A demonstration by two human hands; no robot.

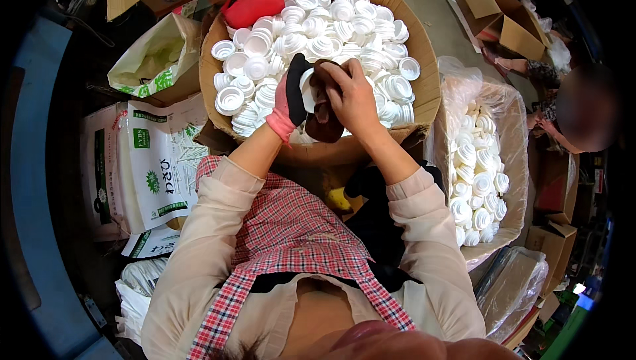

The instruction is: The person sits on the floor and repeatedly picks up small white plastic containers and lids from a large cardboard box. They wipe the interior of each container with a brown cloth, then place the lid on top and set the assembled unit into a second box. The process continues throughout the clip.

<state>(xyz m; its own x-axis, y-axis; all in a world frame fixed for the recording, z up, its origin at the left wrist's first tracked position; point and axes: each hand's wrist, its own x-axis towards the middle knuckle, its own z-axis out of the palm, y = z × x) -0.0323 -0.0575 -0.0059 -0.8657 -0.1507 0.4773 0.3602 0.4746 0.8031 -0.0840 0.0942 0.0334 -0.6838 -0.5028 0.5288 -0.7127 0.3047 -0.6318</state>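
The left hand [287,102], in a pink and black glove, has its fingers closed on one round white plastic cap [307,91] above the large cardboard box [324,154]. The bare right hand [356,98] pinches a dark brown cloth [326,121] and presses it to the right side of this cap.

Around the hands, many similar white caps [321,25] fill the box in a loose heap. A red pouch [253,6] lies on its far left corner. To the left stand an open bag with green print [122,65] and, nearer, white printed sacks [159,161]. To the right, just beside the large box, is a second box lined with clear plastic [513,207], which contains white stepped pieces [481,184]. Farther to the right there are open cardboard boxes [493,19] and a co-worker, whose arms [553,131] reach in that direction.

The cloth and the right fingers cover part of the held cap, so its full shape is not seen. The left fingertips are hard to make out. Under the near wall of the large box, a yellow thing [339,199] is partly hidden, and I cannot tell its kind. The co-worker's head is blurred.
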